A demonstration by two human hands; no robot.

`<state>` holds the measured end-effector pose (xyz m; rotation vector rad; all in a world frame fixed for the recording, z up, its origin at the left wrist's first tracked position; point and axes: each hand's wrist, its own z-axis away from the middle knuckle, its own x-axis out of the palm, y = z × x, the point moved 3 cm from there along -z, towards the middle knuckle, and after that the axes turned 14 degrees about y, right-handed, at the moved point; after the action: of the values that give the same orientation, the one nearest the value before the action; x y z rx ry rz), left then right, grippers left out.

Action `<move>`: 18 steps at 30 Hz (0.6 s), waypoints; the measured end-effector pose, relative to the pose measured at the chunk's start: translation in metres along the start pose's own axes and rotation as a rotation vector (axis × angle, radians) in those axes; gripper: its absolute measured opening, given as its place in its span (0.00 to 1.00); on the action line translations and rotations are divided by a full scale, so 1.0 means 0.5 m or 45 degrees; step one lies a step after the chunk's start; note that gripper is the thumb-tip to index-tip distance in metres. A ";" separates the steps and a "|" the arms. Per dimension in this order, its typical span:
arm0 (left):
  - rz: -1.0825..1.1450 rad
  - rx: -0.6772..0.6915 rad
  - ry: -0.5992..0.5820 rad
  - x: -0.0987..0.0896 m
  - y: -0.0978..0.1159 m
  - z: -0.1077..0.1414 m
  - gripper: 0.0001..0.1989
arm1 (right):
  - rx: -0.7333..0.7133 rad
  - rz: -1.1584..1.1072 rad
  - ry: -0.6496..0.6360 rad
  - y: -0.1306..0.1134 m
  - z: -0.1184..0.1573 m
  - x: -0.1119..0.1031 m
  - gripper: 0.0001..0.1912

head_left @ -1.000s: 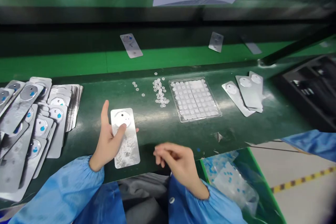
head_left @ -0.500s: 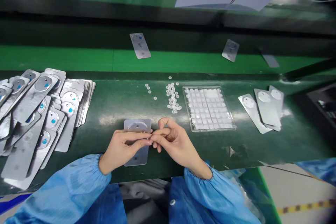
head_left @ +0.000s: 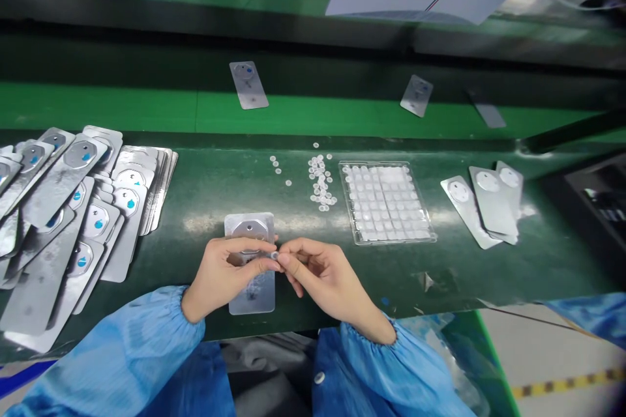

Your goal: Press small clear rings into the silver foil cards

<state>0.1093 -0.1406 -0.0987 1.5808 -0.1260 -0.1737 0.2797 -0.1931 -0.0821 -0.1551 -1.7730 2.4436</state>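
My left hand (head_left: 232,273) and my right hand (head_left: 320,273) meet fingertip to fingertip in front of me. Pinched between them is a small pale disc (head_left: 274,255), partly hidden by the fingers. Right under my left hand a flat silver pack (head_left: 252,303) with a rounded window at its far end lies on the bench. Beyond my fingers is a loose cluster of small clear-white discs (head_left: 320,182). To the right of the cluster sits a clear plastic tray (head_left: 359,238) with rows of white pieces.
Silver packs with blue marks (head_left: 63,208) are heaped at the left. A few packs (head_left: 493,202) overlap at the right. Behind the green bench (head_left: 210,176) runs a green belt (head_left: 161,107) carrying spaced-out packs (head_left: 249,88). Another person's blue sleeve (head_left: 591,316) shows at the right edge.
My right forefinger has come down from its raised bend toward the disc, which now shows between my fingertips. The packs on the belt have shifted left.
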 end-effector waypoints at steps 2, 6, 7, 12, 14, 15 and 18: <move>-0.038 -0.039 -0.035 0.000 -0.003 0.002 0.05 | -0.016 0.010 0.004 0.004 -0.001 -0.001 0.17; -0.103 -0.078 -0.108 0.000 -0.002 0.001 0.05 | -0.029 0.020 0.017 0.008 0.000 -0.003 0.17; -0.106 -0.081 -0.128 0.000 0.000 0.000 0.05 | -0.033 0.024 0.022 0.009 0.001 -0.003 0.17; -0.106 -0.113 -0.206 0.000 0.004 -0.007 0.05 | -0.046 0.047 0.036 0.009 0.002 -0.003 0.18; -0.117 -0.126 -0.217 -0.001 0.002 -0.007 0.06 | -0.042 0.055 0.055 0.009 0.001 -0.004 0.19; -0.120 -0.125 -0.218 -0.001 0.001 -0.006 0.06 | -0.046 0.060 0.070 0.009 0.000 -0.005 0.19; -0.135 -0.089 -0.208 0.000 -0.001 -0.002 0.06 | -0.094 0.082 0.122 0.006 -0.003 -0.009 0.18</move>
<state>0.1095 -0.1396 -0.0991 1.5032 -0.1618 -0.3863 0.2841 -0.1931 -0.0853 -0.3349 -1.8456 2.3704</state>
